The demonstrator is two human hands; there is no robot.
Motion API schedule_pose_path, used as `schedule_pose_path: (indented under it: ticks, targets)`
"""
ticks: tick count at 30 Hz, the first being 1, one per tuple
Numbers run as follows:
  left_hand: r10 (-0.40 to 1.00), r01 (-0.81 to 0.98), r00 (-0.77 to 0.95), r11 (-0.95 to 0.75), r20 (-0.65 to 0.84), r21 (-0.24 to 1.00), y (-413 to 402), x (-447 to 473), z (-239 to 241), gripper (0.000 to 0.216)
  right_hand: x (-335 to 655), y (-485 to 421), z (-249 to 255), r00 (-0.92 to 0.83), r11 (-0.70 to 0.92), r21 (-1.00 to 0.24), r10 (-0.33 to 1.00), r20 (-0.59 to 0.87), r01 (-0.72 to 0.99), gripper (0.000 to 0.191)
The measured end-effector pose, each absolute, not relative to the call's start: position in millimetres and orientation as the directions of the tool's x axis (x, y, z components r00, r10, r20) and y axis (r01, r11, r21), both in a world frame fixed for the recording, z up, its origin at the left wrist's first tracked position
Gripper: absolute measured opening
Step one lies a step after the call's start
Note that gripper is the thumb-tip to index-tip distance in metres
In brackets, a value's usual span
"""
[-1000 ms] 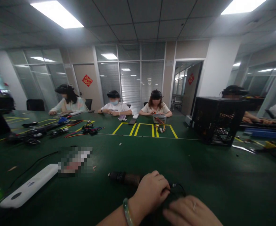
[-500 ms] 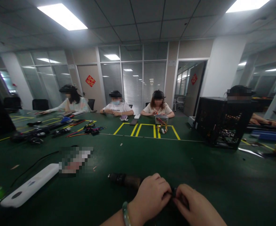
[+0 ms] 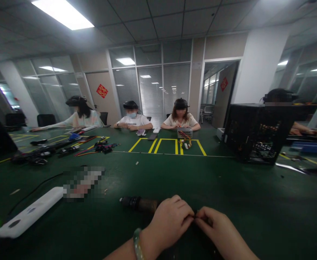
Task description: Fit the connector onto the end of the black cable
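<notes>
Close together at the lower middle, both my hands have fingers pinched at about the same spot. My left hand (image 3: 172,218), with a green bangle (image 3: 137,242) on its wrist, is closed; its fingertips meet those of my right hand (image 3: 215,228). The right hand is also closed in a pinch. Whatever small dark thing is between the fingertips is too hidden to name. Behind the left hand lies a dark cylindrical tool (image 3: 140,204) with a chuck-like tip pointing left; its other end is covered by my hands.
A white power strip (image 3: 34,213) lies at left with a black cable. Further back are bundled cables (image 3: 101,146), a power supply (image 3: 185,133) with coloured wires, and a black computer case (image 3: 256,135) at right. Several people sit across the green table (image 3: 161,173).
My fingertips have come closer together, and the dark piece seen between them before is now mostly hidden. The view has shifted slightly; the tool remains behind my left hand.
</notes>
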State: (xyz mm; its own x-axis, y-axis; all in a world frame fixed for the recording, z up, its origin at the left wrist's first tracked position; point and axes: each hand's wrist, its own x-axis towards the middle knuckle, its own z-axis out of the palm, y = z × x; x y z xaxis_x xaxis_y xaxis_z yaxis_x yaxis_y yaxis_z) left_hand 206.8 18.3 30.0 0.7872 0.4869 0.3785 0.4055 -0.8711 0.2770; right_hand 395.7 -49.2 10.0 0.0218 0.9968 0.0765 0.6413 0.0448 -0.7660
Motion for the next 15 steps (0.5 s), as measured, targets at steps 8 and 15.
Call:
schedule_pose_path:
  ticks: [8, 15]
  targets:
    - [0.509, 0.434, 0.771, -0.860, 0.383, 0.269, 17.8, 210.5, 29.9, 0.008, 400.3, -45.7, 10.6, 0.014, 0.033, -0.834, 0.999, 0.049, 0.551, 0.018]
    - [0.488, 0.417, 0.788, -0.872, 0.376, 0.257, 17.4, 206.9, 31.0, 0.009, 398.3, -49.5, 12.2, -0.012, 0.065, -0.807, 0.997, 0.071, 0.586, 0.015]
